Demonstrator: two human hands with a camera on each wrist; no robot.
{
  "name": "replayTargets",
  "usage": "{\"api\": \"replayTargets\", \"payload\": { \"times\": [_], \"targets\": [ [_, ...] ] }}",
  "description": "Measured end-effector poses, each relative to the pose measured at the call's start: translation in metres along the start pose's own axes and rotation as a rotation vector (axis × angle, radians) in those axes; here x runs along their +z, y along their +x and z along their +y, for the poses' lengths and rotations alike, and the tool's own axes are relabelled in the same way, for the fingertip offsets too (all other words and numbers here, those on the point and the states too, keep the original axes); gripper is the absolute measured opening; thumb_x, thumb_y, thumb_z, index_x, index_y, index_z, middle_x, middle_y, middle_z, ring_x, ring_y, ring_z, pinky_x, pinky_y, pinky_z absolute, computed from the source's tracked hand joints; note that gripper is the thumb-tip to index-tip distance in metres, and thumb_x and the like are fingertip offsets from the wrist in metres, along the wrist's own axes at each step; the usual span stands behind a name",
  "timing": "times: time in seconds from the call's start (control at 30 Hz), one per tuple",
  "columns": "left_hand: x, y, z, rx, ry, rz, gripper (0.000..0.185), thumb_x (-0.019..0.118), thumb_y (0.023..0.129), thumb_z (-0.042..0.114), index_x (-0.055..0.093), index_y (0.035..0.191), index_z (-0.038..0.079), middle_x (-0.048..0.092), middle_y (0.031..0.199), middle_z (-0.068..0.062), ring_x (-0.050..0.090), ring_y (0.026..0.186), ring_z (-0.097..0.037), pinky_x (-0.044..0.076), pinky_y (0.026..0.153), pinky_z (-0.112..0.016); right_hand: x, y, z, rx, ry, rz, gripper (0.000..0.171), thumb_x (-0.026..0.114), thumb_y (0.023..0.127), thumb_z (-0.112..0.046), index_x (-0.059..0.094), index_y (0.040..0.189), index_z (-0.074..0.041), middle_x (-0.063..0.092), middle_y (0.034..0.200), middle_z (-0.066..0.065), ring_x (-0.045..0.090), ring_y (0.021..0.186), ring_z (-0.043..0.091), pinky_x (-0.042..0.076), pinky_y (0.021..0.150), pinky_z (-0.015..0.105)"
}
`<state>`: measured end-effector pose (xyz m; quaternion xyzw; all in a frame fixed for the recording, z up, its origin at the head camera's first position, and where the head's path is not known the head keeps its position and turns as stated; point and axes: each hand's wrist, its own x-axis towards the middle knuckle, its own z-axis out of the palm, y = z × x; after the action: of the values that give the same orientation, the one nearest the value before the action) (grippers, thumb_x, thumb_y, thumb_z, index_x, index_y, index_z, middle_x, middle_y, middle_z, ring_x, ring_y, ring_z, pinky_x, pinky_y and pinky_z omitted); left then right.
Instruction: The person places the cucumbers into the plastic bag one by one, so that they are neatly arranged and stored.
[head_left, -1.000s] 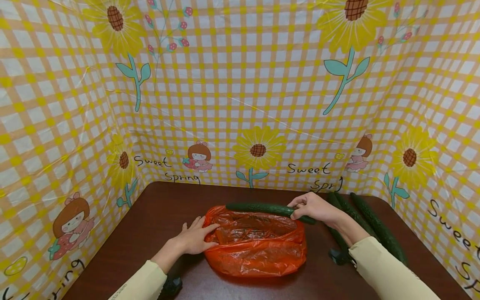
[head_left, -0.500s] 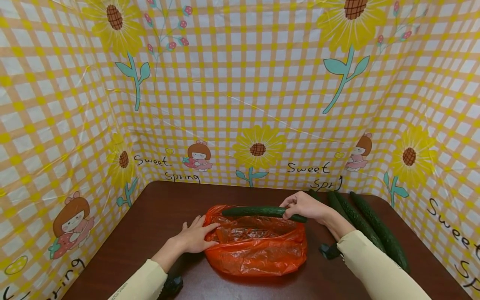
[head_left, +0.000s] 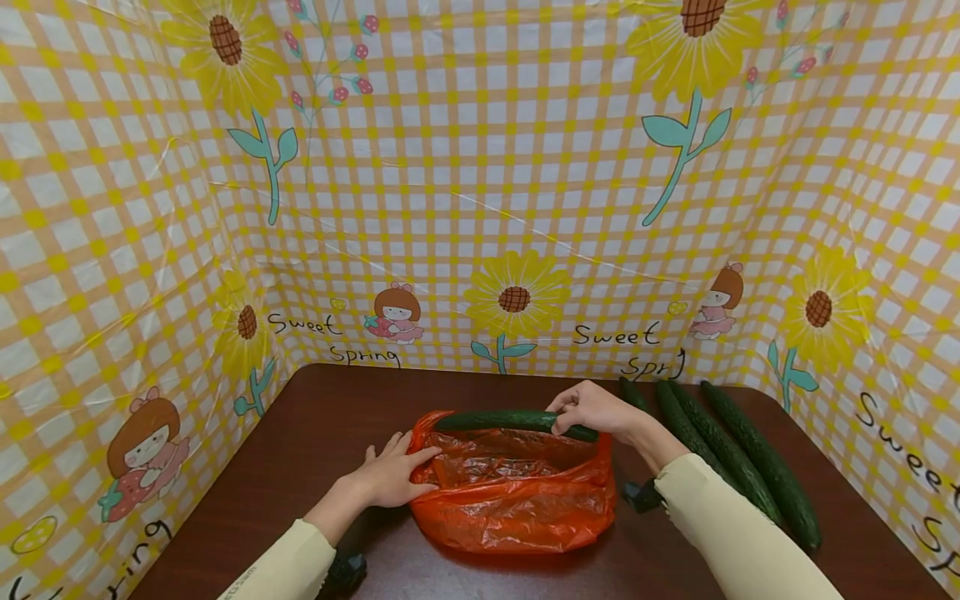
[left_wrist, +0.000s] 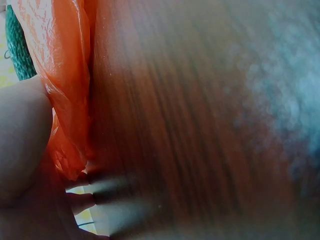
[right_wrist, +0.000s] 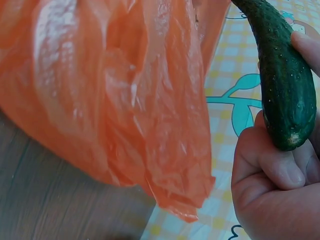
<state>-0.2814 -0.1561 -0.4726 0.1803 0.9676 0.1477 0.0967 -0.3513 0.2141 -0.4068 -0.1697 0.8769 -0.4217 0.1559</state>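
Note:
A red plastic bag [head_left: 517,517] stands on the table with its mouth spread wide. My left hand [head_left: 390,473] rests on the bag's left rim, fingers spread and fairly straight. In my right hand [head_left: 592,410] a long dark green cucumber [head_left: 495,420] is pinched near its right end. It lies level along the back of the bag's mouth, its left end inside the rim. The right wrist view shows the blunt end of the cucumber [right_wrist: 290,110] between thumb and fingers, beside the bag [right_wrist: 110,90]. A strip of cucumber [left_wrist: 19,47] shows past the bag in the left wrist view.
Several more cucumbers [head_left: 765,467] lie side by side at the right of the brown table [head_left: 315,417], partly behind the right forearm. A checked, sunflower-printed cloth [head_left: 450,208] walls the table at the back and both sides. Dark wrist devices [head_left: 345,573] sit under the forearms.
My right hand has moved left and slightly lower with the cucumber, bringing its right end from beyond the bag to within the rim. The left hand has stayed on the bag.

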Motion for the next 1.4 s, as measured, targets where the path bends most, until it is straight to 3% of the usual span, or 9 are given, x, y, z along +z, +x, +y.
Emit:
{"api": "replayTargets", "payload": {
  "times": [0.17,0.37,0.53,0.63,0.7,0.77,0.83,0.93,1.4],
  "targets": [
    [0.0,-0.001,0.001,-0.003,-0.014,-0.016,0.064,0.063,0.095,0.051,0.048,0.152,0.027,0.024,0.164,-0.02,0.018,0.152,-0.044,0.014,0.11,-0.079,0.003,0.004,0.0,0.001,0.0,-0.009,0.038,0.081,0.079,-0.019,0.075,0.114,-0.005,0.068,0.127,0.012,0.057,0.127,0.038,0.045,0.104,0.056],
    [0.001,0.0,0.0,-0.006,0.003,-0.012,0.064,0.063,0.095,0.052,0.047,0.152,0.028,0.025,0.164,-0.02,0.019,0.152,-0.044,0.015,0.11,-0.078,0.004,0.008,0.0,0.004,0.001,-0.016,0.038,0.081,0.079,-0.019,0.075,0.115,-0.006,0.059,0.142,0.019,0.051,0.133,0.042,0.042,0.107,0.058],
    [0.001,0.001,-0.001,-0.006,0.011,-0.011,0.065,0.062,0.095,0.055,0.047,0.152,0.028,0.025,0.164,-0.02,0.019,0.153,-0.043,0.015,0.111,-0.078,0.005,0.013,0.004,0.027,-0.009,-0.037,0.036,0.079,0.081,-0.018,0.075,0.115,-0.006,0.063,0.137,0.017,0.053,0.131,0.04,0.043,0.105,0.058],
    [0.001,0.002,-0.002,-0.004,0.019,-0.005,0.066,0.062,0.094,0.055,0.047,0.152,0.028,0.026,0.164,-0.02,0.019,0.153,-0.043,0.015,0.111,-0.078,0.003,0.016,0.006,0.044,-0.043,-0.048,0.03,0.077,0.084,-0.02,0.078,0.111,-0.007,0.067,0.131,0.014,0.06,0.119,0.031,0.048,0.096,0.049],
    [0.002,0.003,-0.003,-0.005,0.021,-0.002,0.066,0.062,0.094,0.055,0.047,0.152,0.028,0.026,0.164,-0.02,0.02,0.152,-0.043,0.016,0.111,-0.078,0.002,0.019,0.007,0.058,-0.065,-0.055,0.027,0.077,0.084,-0.021,0.079,0.108,-0.009,0.068,0.129,0.013,0.06,0.09,0.021,0.048,0.075,0.038],
    [0.002,0.003,-0.004,-0.006,0.02,0.0,0.066,0.063,0.094,0.055,0.047,0.152,0.029,0.026,0.164,-0.02,0.02,0.152,-0.043,0.016,0.11,-0.078,0.001,0.022,0.008,0.067,-0.084,-0.064,0.024,0.076,0.084,-0.022,0.08,0.105,-0.011,0.069,0.128,0.012,0.044,0.063,0.015,0.036,0.058,0.032],
    [0.003,0.004,-0.005,-0.005,0.022,-0.003,0.066,0.062,0.094,0.056,0.046,0.153,0.029,0.026,0.164,-0.019,0.019,0.153,-0.043,0.015,0.111,-0.078,0.001,0.024,0.009,0.075,-0.1,-0.078,0.021,0.076,0.083,-0.022,0.082,0.101,-0.012,0.069,0.127,0.012,0.024,0.051,0.012,0.026,0.049,0.029],
    [0.003,0.004,-0.006,0.002,0.025,-0.005,0.067,0.06,0.094,0.057,0.046,0.153,0.029,0.025,0.165,-0.019,0.019,0.153,-0.043,0.015,0.111,-0.078,0.0,0.026,0.011,0.082,-0.125,-0.1,0.019,0.074,0.083,-0.021,0.082,0.097,-0.012,0.07,0.126,0.013,0.009,0.048,0.013,0.02,0.045,0.027],
    [0.005,0.004,-0.008,0.001,-0.001,-0.014,0.065,0.062,0.094,0.056,0.047,0.152,0.031,0.026,0.164,-0.019,0.019,0.153,-0.043,0.013,0.111,-0.078,0.01,0.033,0.011,0.085,-0.307,-0.148,0.019,0.071,0.086,-0.012,0.081,0.102,-0.009,0.077,0.103,0.006,0.017,0.042,0.01,0.024,0.044,0.025]
  ]
}}
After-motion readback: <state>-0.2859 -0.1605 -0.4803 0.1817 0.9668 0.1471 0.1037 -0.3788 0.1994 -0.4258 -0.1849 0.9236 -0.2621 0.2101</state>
